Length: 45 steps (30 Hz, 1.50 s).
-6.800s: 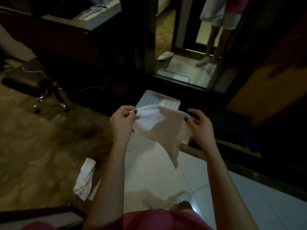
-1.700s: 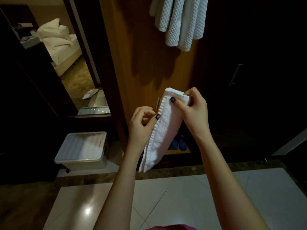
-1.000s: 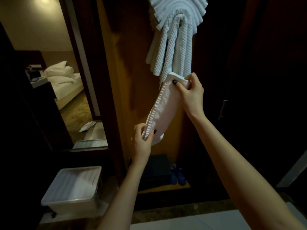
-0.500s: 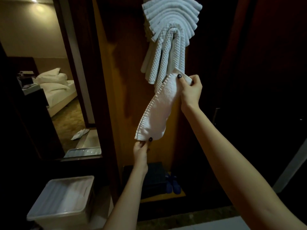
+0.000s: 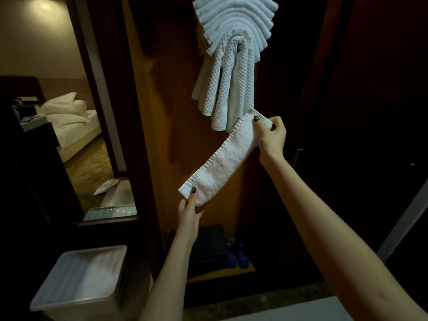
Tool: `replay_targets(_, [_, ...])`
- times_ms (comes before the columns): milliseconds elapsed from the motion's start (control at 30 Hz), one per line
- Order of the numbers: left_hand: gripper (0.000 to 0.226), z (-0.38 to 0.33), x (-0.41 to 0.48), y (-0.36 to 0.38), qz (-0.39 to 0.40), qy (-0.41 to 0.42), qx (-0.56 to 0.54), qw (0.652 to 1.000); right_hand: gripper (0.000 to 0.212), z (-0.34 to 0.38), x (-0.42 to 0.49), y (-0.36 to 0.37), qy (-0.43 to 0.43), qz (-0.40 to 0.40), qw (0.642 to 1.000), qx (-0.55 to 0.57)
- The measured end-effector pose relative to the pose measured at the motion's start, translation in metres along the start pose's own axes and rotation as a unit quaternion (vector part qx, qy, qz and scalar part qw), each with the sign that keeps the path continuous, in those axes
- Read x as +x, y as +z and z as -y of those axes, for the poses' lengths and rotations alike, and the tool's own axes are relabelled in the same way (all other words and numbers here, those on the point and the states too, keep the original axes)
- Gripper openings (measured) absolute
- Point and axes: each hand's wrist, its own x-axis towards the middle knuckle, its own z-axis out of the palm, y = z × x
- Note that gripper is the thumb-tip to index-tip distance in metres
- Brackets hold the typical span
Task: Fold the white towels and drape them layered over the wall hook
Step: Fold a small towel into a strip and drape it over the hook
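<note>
White folded towel (image 5: 222, 158) slants just below the draped stack (image 5: 234, 26); my left hand (image 5: 188, 216) pinches its lower end, my right hand (image 5: 271, 137) its upper. I reckon draping is in hand: next, lift it over the top layer

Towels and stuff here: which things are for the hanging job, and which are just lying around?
For the job: folded white towel, pinched by left hand and right hand; hanging towels.
Just lying about: plastic bin, blue slippers, pillows, white cloth on carpet.
</note>
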Motion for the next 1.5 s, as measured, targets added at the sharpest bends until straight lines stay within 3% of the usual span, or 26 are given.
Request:
replay_targets(100, [0.038, -0.005, -0.003, -0.01, -0.004, 0.094, 0.095, 0.991, 0.032, -0.002, 0.001, 0.001, 0.003, 0.028, 0.999, 0.017])
replay_targets(200, [0.052, -0.007, -0.009, -0.016, 0.008, 0.185, 0.146, 0.972, 0.031, 0.0, 0.001, 0.007, -0.003, 0.062, 0.998, 0.02])
replay_targets(300, [0.046, -0.006, -0.012, -0.016, 0.013, 0.249, 0.211, 0.945, 0.031, 0.002, 0.001, 0.014, -0.002, 0.083, 0.996, 0.017])
replay_targets(533, [0.04, -0.007, -0.012, -0.012, 0.029, 0.296, 0.314, 0.902, 0.032, 0.004, 0.002, 0.019, -0.001, 0.104, 0.995, 0.003])
replay_targets(900, [0.032, -0.006, -0.008, -0.008, -0.012, 0.409, 0.344, 0.845, 0.03, 0.006, 0.014, 0.013, 0.006, 0.098, 0.995, 0.031])
replay_targets(1033, [0.035, -0.004, -0.006, -0.01, 0.014, 0.309, 0.362, 0.879, 0.029, 0.003, 0.013, 0.012, 0.011, 0.096, 0.995, 0.031])
replay_targets(1167, [0.024, 0.0, -0.001, -0.008, 0.05, 0.255, 0.381, 0.888, 0.031, 0.003, 0.014, 0.014, 0.029, 0.079, 0.996, 0.044])
replay_targets(1300, [0.017, 0.001, 0.002, -0.004, 0.042, 0.275, 0.397, 0.875, 0.03, 0.001, 0.016, 0.016, 0.042, 0.076, 0.995, 0.053])
replay_targets(1500, [0.024, -0.01, 0.01, -0.004, 0.01, 0.317, 0.386, 0.866, 0.031, -0.006, 0.022, 0.016, 0.015, 0.045, 0.999, 0.005])
